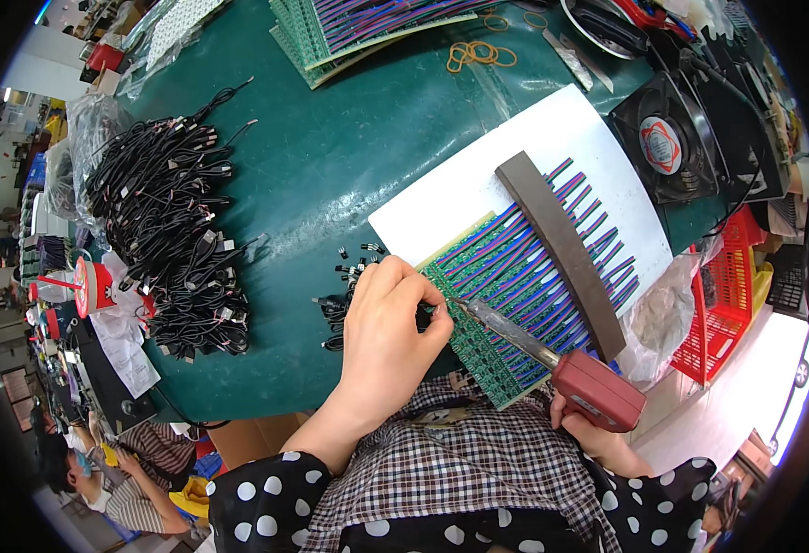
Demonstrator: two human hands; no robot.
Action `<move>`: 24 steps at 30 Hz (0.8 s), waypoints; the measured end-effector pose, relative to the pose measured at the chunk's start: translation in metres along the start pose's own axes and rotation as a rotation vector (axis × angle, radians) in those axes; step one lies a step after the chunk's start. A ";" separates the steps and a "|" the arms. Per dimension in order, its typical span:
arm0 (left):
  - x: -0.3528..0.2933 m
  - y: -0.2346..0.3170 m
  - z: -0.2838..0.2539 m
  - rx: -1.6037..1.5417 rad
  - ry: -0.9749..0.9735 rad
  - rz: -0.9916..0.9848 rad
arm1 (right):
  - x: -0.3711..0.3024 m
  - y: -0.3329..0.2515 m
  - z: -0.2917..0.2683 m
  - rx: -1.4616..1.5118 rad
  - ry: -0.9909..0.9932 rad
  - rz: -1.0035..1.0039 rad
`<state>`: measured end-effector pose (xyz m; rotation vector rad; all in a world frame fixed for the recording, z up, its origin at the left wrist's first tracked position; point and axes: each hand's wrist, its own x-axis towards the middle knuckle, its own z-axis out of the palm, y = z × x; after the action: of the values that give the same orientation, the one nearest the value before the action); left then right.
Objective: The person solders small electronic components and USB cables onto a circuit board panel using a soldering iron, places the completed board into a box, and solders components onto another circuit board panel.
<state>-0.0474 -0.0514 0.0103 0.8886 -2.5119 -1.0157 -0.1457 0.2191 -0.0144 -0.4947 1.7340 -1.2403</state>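
The green circuit board panel (pixel 489 359) lies partly on a white sheet (pixel 441 205), its coloured wires under a dark bar (pixel 561 253). At its left edge, my left hand (pixel 388 318) has thumb and forefinger pinched together; I cannot tell what sits between them. My right hand (pixel 596 435) is wrapped around the red-handled soldering gun (pixel 598 391), its tip just beside that pinch. Black cables (pixel 169 221) lie heaped well apart, leftward.

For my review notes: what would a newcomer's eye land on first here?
Probably the heap of black cables on the green table's left side. Next, the red-bodied soldering tool in the right hand, its tip near the left hand's fingertips, over the green circuit board.
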 end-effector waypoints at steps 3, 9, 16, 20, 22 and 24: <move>0.004 -0.001 0.004 0.003 -0.018 0.029 | 0.004 -0.008 0.003 0.062 0.046 0.019; 0.006 0.007 0.001 0.080 -0.060 -0.009 | 0.003 -0.009 0.006 0.238 0.055 -0.020; 0.008 0.017 -0.002 0.192 -0.129 -0.070 | 0.001 -0.011 0.000 0.332 0.034 -0.118; 0.009 0.019 -0.002 0.228 -0.135 -0.082 | -0.002 -0.011 -0.002 0.385 0.071 -0.113; 0.008 0.020 -0.001 0.236 -0.132 -0.079 | -0.003 -0.009 -0.001 0.380 0.074 -0.124; 0.007 0.020 -0.002 0.244 -0.127 -0.077 | -0.003 -0.008 -0.001 0.373 0.075 -0.137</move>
<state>-0.0610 -0.0458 0.0256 1.0250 -2.7721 -0.8223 -0.1467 0.2183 -0.0061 -0.3520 1.4990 -1.6558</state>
